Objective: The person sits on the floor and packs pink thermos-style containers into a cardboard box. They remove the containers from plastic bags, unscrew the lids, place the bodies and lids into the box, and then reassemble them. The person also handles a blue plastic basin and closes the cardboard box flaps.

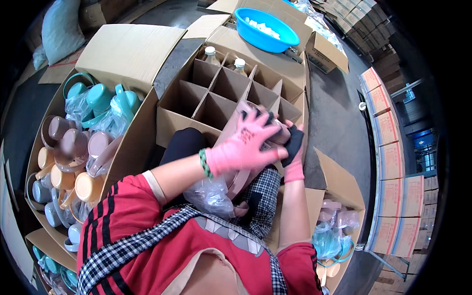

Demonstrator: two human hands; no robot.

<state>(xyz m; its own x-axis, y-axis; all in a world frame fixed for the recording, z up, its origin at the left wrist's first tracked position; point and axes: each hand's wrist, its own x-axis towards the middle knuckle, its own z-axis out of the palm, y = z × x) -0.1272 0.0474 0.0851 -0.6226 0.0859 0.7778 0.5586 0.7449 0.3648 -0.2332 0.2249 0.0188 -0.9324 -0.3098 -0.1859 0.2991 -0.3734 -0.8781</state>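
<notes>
Both my hands wear pink gloves with black fingertips. My left hand (pixel 248 140) lies with its fingers spread over a mauve bottle-like thing with a strap (pixel 232 129), slightly blurred by motion. My right hand (pixel 294 150) is curled around the right end of that same thing, and much of it is hidden by the gloves. Its mauve strap hangs toward my lap, beside a crumpled clear plastic bag (pixel 209 196). Just beyond my hands stands an open carton (pixel 184 123) with cardboard dividers. Two clear bottles with white caps, one bottle (pixel 210 55) and another bottle (pixel 239 66), stand in its far compartments.
At my left, an open carton (pixel 125 137) holds teal, mauve, cream and blue cup-like pieces with straps, some bagged. Another carton (pixel 339 184) with similar pieces is at my right. A blue basin (pixel 265 42) of small white pieces sits beyond the divided carton. Stacked boxes (pixel 391 191) line the right.
</notes>
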